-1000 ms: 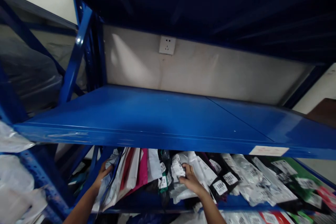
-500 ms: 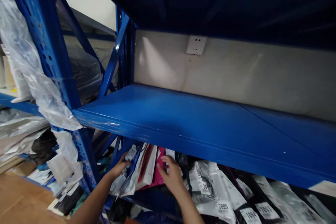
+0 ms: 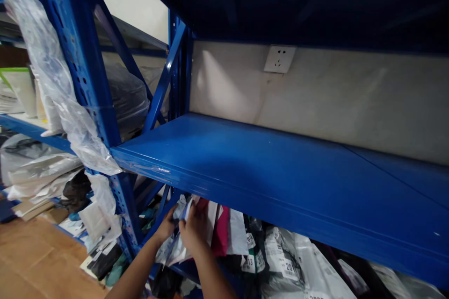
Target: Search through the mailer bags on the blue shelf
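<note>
The left hand [image 3: 165, 227] and the right hand [image 3: 192, 229] are close together under the front edge of the blue metal shelf board [image 3: 266, 163]. Both hands grasp the same thin pale plastic mailer bag with a blue stripe [image 3: 185, 210], which stands upright at the left end of the lower shelf. The left hand's fingers curl around its left edge, and the right hand pinches it from the right side, just beside the left hand.

Just right of this bag stand more packets in a row: a flat pink plastic bag [image 3: 220, 236], then a white plastic bag [image 3: 237, 233], then grey and black plastic parcels with white number labels [image 3: 280, 266], leaning on each other.

On the left, the blue perforated steel upright post [image 3: 84, 79] carries crumpled clear plastic wrapping [image 3: 70, 117]. Far behind the shelf board, a white wall socket [image 3: 279, 59] sits on the pale wall. Near left, the brown floor [image 3: 31, 261] shows.
</note>
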### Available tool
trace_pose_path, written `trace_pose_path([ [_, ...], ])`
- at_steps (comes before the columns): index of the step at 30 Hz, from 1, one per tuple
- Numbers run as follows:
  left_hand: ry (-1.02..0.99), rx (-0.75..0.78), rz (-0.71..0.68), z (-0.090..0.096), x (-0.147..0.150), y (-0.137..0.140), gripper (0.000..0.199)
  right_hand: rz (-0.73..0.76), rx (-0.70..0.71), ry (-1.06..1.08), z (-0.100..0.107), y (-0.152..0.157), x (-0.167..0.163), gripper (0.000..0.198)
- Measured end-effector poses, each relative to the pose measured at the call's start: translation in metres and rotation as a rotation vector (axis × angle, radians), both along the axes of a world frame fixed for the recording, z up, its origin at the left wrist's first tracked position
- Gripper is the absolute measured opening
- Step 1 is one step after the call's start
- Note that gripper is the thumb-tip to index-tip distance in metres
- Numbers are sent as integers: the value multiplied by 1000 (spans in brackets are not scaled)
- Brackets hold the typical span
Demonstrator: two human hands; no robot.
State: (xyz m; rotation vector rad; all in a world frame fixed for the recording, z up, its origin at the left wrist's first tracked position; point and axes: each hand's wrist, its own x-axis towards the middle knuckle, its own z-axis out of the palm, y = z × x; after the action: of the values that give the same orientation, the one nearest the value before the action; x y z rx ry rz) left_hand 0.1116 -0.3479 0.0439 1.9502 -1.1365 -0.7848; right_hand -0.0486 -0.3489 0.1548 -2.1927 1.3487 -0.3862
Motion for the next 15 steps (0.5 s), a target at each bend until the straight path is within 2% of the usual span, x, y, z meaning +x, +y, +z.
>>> trace_pose_path([
  [3,-56,69,-54,-1,-10,6,89,-60,76,57,-3,-6,-11,73],
  [6,-78,118,-81,-1,-20,13,102,-71,-19,70,-3,-7,-17,77],
  [9,-65,80,-77,1,-21,15,108,-72,-61,126,-3,-8,-20,80],
  [11,-23,57,-34,2,-16,14,100,-66,-39,124,-6,-12,-23,80],
  [14,56,39,51,3,-8,9,68,-49,-46,16,-19,-21,-28,81],
  [15,74,27,78,3,-6,7,64,-37,-58,-31,-24,-24,-30,82],
])
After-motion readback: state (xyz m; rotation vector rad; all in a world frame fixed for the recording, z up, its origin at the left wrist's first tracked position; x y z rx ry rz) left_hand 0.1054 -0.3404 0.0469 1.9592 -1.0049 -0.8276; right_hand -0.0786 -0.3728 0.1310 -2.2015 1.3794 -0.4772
